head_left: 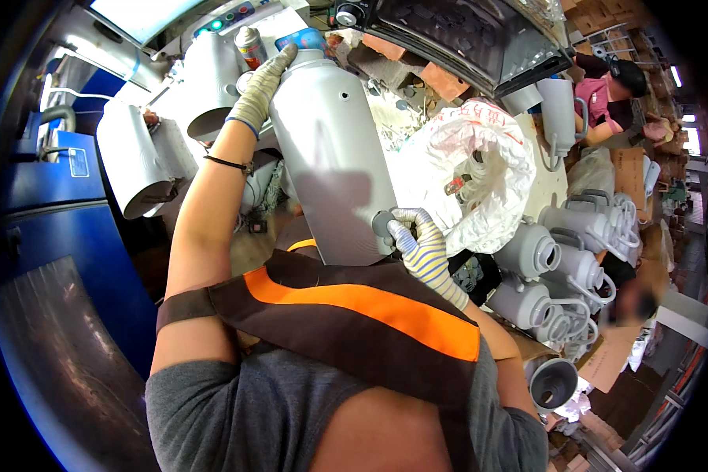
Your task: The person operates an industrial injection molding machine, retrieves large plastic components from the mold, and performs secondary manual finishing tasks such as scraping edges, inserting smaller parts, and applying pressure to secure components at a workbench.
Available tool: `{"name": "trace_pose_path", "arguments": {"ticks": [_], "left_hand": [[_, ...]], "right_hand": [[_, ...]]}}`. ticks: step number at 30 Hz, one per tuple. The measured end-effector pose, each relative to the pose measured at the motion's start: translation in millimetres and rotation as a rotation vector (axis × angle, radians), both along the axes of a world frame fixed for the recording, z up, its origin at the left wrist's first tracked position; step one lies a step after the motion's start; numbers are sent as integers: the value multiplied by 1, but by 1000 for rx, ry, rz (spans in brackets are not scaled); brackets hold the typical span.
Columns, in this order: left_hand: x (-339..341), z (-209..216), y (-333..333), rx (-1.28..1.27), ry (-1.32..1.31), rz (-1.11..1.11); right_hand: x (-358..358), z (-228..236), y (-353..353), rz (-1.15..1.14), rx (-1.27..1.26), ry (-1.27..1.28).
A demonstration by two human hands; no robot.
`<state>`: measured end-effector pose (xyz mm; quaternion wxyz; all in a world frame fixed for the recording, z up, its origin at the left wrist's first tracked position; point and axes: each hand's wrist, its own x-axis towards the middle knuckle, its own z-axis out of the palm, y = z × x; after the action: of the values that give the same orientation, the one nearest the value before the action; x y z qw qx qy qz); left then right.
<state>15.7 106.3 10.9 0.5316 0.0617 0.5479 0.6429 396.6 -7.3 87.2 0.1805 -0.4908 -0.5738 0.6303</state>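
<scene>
A large light-grey jug body leans away from me, its bottom edge by my apron and its short neck at the far end. It has a small hole in its upper right side. My left hand, in a striped knit glove, is closed on it beside the neck, with the thumb near the rim. Low on the jug's right side, my gloved right hand pinches a small dark-grey round disc against the wall. The disc's far face is hidden.
Grey cylinders and a spray can stand at the left. A white plastic bag sits right of the jug. Several handled grey jugs crowd the right. A dark framed panel and bricks lie beyond. A co-worker is at far right.
</scene>
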Motion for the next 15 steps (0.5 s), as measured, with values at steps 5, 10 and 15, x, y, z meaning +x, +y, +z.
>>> {"name": "trace_pose_path", "arguments": {"ticks": [5, 10, 15], "left_hand": [[-2, -3, -7, -6, -113, 4], [1, 0, -19, 67, -16, 28], [2, 19, -41, 113, -26, -42]], "right_hand": [[-5, 18, -15, 203, 583, -249], [-5, 15, -17, 295, 743, -287], [-5, -10, -3, 414, 1053, -295]]}}
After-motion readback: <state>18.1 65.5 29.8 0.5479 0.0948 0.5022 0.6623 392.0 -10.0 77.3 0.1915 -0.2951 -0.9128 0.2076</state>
